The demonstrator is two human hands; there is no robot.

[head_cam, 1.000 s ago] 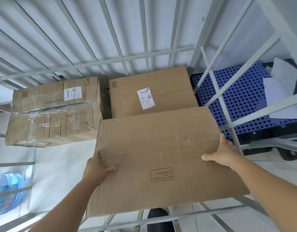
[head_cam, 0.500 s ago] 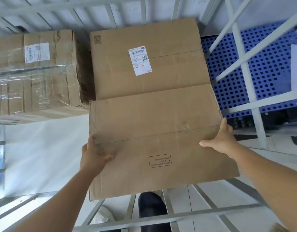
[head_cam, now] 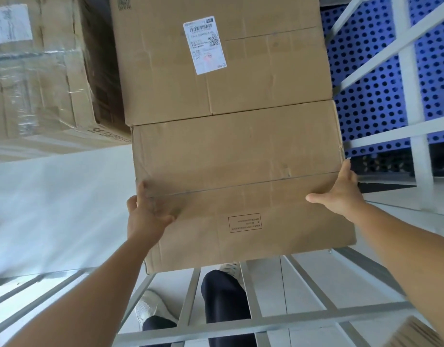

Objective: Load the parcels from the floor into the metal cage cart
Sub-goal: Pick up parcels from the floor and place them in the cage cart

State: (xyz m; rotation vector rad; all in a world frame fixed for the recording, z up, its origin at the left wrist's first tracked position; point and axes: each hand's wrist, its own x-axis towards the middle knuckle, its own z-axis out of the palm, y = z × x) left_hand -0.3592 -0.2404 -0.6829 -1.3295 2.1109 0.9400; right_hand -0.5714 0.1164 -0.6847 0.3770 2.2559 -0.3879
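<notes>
Three cardboard parcels showing inside the metal cage cart [head_cam: 413,78]: a plain one [head_cam: 241,181] being held, a labelled one [head_cam: 223,58] butting against its far edge, and a tape-wrapped one [head_cam: 38,71] sitting to the left of that, a dark gap between them. A corner of a fourth box [head_cam: 413,334] is poking in at bottom right, outside the bars. Left hand [head_cam: 145,216] is gripping the plain parcel's left edge, thumb lying on the top face, fingers spread along the side. Right hand [head_cam: 341,194] is pressing the right edge, thumb stretched out over the top, fingers reaching up the side; fingertips mostly hidden behind the edge. Parcel's near end is overhanging the cart's front rail [head_cam: 241,326]; can't tell if its far end is resting on the cart floor [head_cam: 53,201], which is pale and smooth. A blue perforated panel [head_cam: 373,91] is showing through the right-hand bars. Person's dark trouser legs [head_cam: 223,299] and a light shoe [head_cam: 150,309] are standing on a pale floor below the rail.
</notes>
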